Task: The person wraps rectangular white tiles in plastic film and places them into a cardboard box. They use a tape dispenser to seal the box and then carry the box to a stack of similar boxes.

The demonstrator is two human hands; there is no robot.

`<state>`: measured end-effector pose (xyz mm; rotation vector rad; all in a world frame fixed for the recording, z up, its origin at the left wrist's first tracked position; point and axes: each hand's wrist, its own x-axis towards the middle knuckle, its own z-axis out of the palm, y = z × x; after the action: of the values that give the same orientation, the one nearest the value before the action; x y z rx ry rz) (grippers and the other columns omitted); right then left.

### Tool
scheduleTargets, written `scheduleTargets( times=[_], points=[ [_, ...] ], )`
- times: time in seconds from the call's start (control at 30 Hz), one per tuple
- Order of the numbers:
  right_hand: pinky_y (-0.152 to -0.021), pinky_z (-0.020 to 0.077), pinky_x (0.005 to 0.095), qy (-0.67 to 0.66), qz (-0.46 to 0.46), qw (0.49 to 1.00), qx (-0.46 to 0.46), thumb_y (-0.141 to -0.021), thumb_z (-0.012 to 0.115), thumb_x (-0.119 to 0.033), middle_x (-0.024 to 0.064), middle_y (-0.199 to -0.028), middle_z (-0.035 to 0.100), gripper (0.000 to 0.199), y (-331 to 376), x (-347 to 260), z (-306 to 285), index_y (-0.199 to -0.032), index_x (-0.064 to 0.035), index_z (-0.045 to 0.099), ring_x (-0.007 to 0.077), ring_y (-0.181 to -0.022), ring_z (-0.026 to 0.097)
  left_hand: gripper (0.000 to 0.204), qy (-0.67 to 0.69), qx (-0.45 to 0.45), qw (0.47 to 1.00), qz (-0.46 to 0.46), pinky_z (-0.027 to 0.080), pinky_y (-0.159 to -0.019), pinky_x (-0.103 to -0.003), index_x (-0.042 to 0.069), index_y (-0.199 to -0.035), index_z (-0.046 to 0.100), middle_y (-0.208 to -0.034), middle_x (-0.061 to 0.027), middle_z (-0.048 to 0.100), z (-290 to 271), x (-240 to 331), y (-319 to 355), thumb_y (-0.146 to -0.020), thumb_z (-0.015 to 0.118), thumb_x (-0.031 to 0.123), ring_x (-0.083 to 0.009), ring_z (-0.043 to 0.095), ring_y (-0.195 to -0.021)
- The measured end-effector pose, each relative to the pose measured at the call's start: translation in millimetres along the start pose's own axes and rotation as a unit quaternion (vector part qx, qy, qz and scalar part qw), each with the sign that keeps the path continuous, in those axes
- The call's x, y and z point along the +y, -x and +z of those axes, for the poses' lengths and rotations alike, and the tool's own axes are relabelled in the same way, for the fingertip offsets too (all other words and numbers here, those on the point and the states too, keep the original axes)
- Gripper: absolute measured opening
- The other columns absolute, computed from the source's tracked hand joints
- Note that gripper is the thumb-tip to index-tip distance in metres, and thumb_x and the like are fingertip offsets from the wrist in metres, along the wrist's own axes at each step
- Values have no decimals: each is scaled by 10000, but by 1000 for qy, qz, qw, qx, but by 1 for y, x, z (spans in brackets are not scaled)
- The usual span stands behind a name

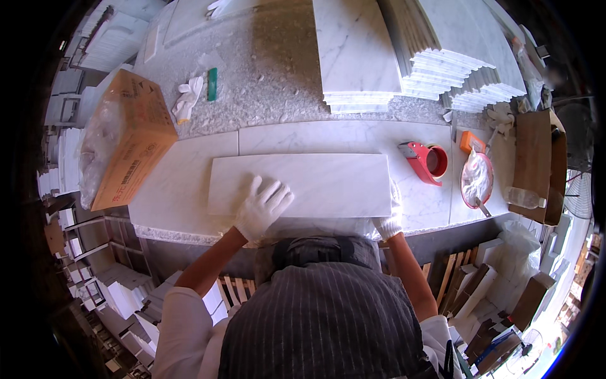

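Well left of the hands, a cardboard box [129, 136] sits at the bench's end, with a spare glove [188, 98] beyond it. The left hand [262, 208] lies flat, fingers spread, on the near edge of a long marble tile [303, 183] resting flat on the bench [183, 183]. The right hand [390, 222] curls over the tile's near right corner, seemingly gripping its edge. Right of that grip stand a red tape dispenser [426, 162] and a bowl of white paste [476, 180]. The tile looks placed but bare, so any working on it seems still ahead.
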<state>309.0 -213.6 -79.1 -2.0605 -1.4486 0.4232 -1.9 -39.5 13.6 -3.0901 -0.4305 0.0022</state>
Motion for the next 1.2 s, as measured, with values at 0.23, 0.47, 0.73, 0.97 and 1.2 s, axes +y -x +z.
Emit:
scheduleTargets(
  times=[0.23,0.47,0.73,0.97,1.2],
  points=[
    [-1089,345,487,39,-28,998,-41,-809,626,-317,197,-1289,556,500,2,1,-5,-1219,-33,596,387,-1249,476,332,39,15,999,-15,370,-1018,-546,127,-1169,621,-1225,-43,567,15,2,5,-849,557,186,-218,507,-1185],
    [-1082,357,504,106,-153,977,-107,-802,614,-277,186,-1302,552,446,-3,12,-30,-1192,-62,627,390,-1271,463,305,56,21,998,-9,363,-1014,-568,120,-1136,627,-1199,-52,569,16,2,6,-843,559,177,-238,513,-1166],
    [-1005,461,395,-25,-73,969,-236,-858,613,-113,165,-1330,567,302,-33,0,-81,-1147,-37,656,338,-1218,548,362,61,40,996,-42,333,-1036,-591,109,-1162,608,-1224,-58,560,28,12,14,-826,643,238,-236,491,-1206],
    [-877,521,336,-70,63,993,-76,-901,643,-118,158,-1180,666,242,-19,26,-110,-1116,-17,689,254,-1075,649,456,122,-9,990,-71,267,-1092,-598,110,-1236,587,-1338,-77,517,26,15,17,-825,680,285,-246,450,-1282],
    [-953,470,364,-173,198,963,-65,-915,614,-209,184,-1183,646,387,-1,7,-57,-1250,-15,614,301,-1118,607,451,342,-69,929,-121,285,-1110,-531,107,-1306,572,-1321,-104,579,0,-3,22,-909,645,309,-272,447,-1319]
  ],
)
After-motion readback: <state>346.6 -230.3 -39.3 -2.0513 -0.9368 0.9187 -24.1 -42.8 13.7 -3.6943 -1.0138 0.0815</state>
